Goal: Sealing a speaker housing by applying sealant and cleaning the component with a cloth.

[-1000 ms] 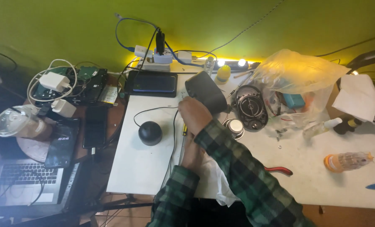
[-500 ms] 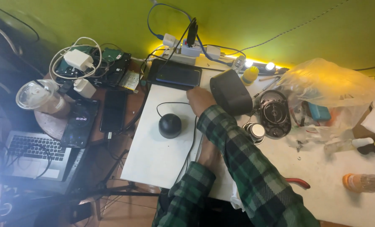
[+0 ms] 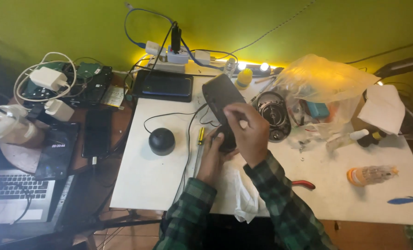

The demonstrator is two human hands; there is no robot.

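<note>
Dark grey device held up over the white counter, gripped by both hands.

The device is tilted, its upper end toward the wall and its lower end buried between the hands; the right hand is closed over its lower part from above and from the right, fingers curled round the edge; the left hand grips it from below, fingers wrapped on what seems to be the underside, though that part is hidden; a yellow-handled screwdriver lies just beside the left hand; a black dome-shaped object sits near on the left; a round metal part rests just right of the device; a white cloth lies under the wrists; a red-handled tool lies by the right sleeve.
</note>
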